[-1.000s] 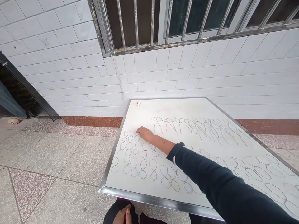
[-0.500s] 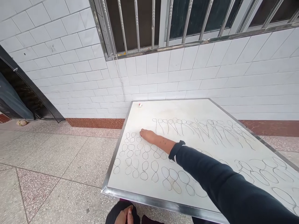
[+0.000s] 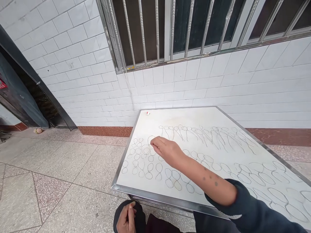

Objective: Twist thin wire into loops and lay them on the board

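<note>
My right hand [image 3: 167, 151] reaches over the white table [image 3: 194, 115], its thumb and fingers pinched on one side of a thin dark loop [image 3: 151, 136]. Below and left of it, thin dark figure-eight loops [image 3: 150, 171] lie in rows. Toward the back, a row of overlapping loops with long tails [image 3: 204, 132] spreads to the right. On my knee at the table's front edge rests my left hand [image 3: 126, 218], its fingers curled in and the thumb against them, with nothing visible between them.
A small white and red item [image 3: 148, 113] sits at the table's back left corner. Behind are a tiled wall [image 3: 160, 87] and a barred window. A metal rim [image 3: 170, 198] edges the table. More large loops [image 3: 274, 181] lie at the right.
My right hand has moved slightly right, and a thin loop now shows at its fingertips. More of the forearm is bare. The view has shifted a little; my left hand stays on the knee.
</note>
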Demonstrator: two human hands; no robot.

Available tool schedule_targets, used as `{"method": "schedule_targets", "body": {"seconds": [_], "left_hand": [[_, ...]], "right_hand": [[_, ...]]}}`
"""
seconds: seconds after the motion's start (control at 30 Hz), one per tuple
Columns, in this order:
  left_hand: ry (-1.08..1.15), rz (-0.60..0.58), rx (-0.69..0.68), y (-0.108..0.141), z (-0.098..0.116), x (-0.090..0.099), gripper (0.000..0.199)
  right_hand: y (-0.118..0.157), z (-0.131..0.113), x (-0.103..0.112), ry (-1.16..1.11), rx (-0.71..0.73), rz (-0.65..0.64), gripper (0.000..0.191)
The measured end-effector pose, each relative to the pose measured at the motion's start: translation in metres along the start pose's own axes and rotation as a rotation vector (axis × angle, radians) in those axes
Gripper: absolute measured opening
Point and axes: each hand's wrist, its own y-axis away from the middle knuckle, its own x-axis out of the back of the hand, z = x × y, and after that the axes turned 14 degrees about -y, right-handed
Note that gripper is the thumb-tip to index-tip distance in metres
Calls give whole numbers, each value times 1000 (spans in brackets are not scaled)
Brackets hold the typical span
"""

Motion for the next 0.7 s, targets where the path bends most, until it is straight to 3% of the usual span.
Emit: {"method": "schedule_targets", "body": {"seconds": [0.07, 0.13, 0.27, 0.37, 0.47, 0.7], "left_hand": [[101, -29, 64, -2, 25, 13, 58], [255, -23, 87, -4, 65, 31, 51], [509, -176, -67, -7, 159, 70, 48], [540, -349, -178, -2, 203, 86, 53], [532, -404, -205, 8, 220, 85, 57], [543, -416, -210, 30, 229, 73, 50]], "right_hand": [[9, -19, 18, -14, 102, 20, 16], [16, -36, 36, -14, 174, -42, 16], [26, -66, 65, -19, 330, -187, 20], [33, -83, 80, -29, 427, -210, 22], [40, -93, 92, -21, 465, -217, 24], [52, -99, 107, 10, 517, -235, 26]]}}
